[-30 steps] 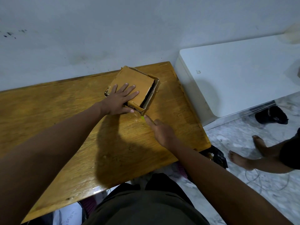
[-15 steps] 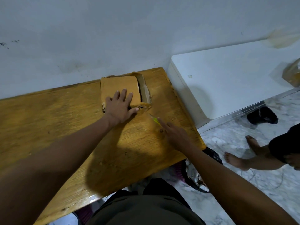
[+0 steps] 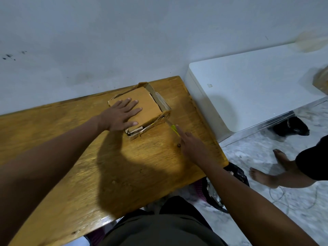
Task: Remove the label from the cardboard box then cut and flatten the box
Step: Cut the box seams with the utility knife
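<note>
A small brown cardboard box (image 3: 150, 103) lies low on the wooden table (image 3: 71, 166), near its far right corner, with its side walls torn and leaning outward. My left hand (image 3: 120, 114) rests flat on the box's top panel, fingers spread. My right hand (image 3: 190, 144) holds a thin yellow-handled cutter (image 3: 173, 127), whose tip touches the box's near right corner. No label shows on the box's visible faces.
A white wall runs behind the table. A white cabinet (image 3: 257, 89) stands just right of the table. Another person's bare feet (image 3: 266, 167) are on the marble floor at the right, near a dark bag (image 3: 236, 174) and a black shoe (image 3: 291, 126).
The box has turned under my left hand, so its corner now points toward my right hand. My right hand stays beside the box with the cutter at the near corner.
</note>
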